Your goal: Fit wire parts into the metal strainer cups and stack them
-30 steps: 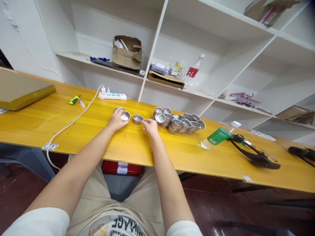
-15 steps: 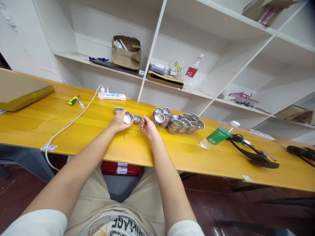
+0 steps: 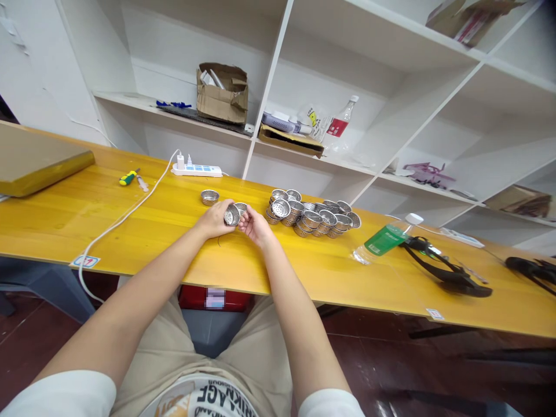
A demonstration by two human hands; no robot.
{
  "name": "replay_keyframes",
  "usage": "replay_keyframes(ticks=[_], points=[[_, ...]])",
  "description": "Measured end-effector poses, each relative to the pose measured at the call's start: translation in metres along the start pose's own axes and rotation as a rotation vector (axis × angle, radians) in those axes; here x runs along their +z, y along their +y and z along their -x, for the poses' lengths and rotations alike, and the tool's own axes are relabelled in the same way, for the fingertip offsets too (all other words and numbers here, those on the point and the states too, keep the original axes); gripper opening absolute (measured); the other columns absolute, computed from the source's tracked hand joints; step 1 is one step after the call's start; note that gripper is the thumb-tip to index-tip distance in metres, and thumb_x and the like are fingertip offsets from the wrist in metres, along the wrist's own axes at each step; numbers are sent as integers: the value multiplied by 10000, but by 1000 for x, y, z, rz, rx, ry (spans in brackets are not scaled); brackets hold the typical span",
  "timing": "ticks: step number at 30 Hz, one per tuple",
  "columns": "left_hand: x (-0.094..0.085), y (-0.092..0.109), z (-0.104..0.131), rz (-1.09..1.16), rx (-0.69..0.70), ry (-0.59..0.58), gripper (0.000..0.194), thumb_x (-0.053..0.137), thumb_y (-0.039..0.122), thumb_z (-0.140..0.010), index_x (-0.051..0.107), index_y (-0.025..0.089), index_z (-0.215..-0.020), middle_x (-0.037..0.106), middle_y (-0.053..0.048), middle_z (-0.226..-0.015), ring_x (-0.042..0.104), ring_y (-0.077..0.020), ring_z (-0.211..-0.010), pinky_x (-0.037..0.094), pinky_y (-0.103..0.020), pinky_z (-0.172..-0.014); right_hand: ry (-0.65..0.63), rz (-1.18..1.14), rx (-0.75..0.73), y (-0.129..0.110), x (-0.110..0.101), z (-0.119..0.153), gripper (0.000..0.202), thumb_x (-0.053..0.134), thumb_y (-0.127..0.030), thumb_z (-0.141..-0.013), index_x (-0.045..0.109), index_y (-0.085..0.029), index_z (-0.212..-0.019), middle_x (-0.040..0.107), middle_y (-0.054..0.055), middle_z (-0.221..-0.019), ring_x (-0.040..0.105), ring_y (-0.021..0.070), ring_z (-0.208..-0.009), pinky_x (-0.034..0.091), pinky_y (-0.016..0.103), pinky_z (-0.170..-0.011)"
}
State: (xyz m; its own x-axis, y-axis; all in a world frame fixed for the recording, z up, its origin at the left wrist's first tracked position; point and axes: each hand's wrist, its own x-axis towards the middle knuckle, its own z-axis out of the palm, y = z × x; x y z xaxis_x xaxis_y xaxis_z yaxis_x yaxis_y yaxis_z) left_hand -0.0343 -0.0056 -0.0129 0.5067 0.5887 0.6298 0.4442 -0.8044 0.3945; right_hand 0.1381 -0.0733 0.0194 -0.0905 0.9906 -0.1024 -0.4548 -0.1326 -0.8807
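Observation:
My left hand (image 3: 214,220) is wrapped round a perforated metal cup (image 3: 231,215), which is tilted with its mouth toward me. Right beside it is my right hand (image 3: 255,225), its fingers curled in near the cup's right side; what they hold, if anything, is too small to make out. Behind the hands, a second metal cup (image 3: 241,208) is partly hidden. Another shallow metal cup (image 3: 209,197) stands alone on the table, behind my left hand. To the right, several metal cups (image 3: 311,219) are grouped together, some of them stacked.
On the yellow table (image 3: 174,231) are a power strip (image 3: 197,170), a white cable, a green and yellow screwdriver (image 3: 128,177), a green-labelled bottle (image 3: 386,239) and a black strap (image 3: 447,272). White shelves (image 3: 174,124) rise behind, holding a cardboard box (image 3: 222,95).
The cup in my left hand has moved slightly right and is tilted more. My right hand has moved left, close to it. The lone cup behind my left hand shows fully now.

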Motion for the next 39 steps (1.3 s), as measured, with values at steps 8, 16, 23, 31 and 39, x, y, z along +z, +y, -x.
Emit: replay_keyframes(ticks=[8, 16, 23, 31, 39], points=[[1, -1, 1, -8, 9, 1, 724, 789, 332, -711, 502, 191, -1360, 674, -137, -1298, 657, -326, -1222, 512, -444, -1082, -8, -6, 32, 0, 3, 2, 481, 604, -481, -1009, 378, -221, -673, 434, -49, -591, 443, 86, -502, 380, 184, -490], [2, -1, 1, -6, 30, -11, 709, 790, 328, -718, 508, 205, -1357, 677, -124, -1302, 663, -318, -1214, 511, -436, -1088, -18, -31, 63, 1, 4, 2, 477, 594, -451, -1013, 357, -223, -667, 417, -52, -582, 410, 81, -482, 334, 182, -464], [5, -4, 1, -14, 92, -33, 751, 803, 324, -720, 495, 198, -1394, 672, -133, -1322, 653, -322, -1214, 507, -446, -1093, -1, -37, 116, 1, 3, 1, 446, 516, -407, -1027, 341, -229, -658, 413, -61, -534, 357, 76, -416, 256, 190, -405], [13, -5, 1, -34, 208, -71, 803, 812, 381, -751, 467, 190, -1451, 670, -158, -1331, 656, -339, -1221, 493, -466, -1111, 15, 22, 153, 6, 1, -4, 461, 468, -385, -1018, 273, -242, -626, 343, -83, -449, 183, 61, -354, 153, 193, -373], [13, -6, 3, -125, 257, -89, 827, 802, 417, -783, 436, 160, -1480, 675, -186, -1312, 668, -353, -1192, 517, -476, -1047, -21, 65, 208, 8, -3, -9, 474, 370, -336, -1055, 231, -244, -611, 303, -80, -426, 120, 67, -358, 158, 202, -378]])
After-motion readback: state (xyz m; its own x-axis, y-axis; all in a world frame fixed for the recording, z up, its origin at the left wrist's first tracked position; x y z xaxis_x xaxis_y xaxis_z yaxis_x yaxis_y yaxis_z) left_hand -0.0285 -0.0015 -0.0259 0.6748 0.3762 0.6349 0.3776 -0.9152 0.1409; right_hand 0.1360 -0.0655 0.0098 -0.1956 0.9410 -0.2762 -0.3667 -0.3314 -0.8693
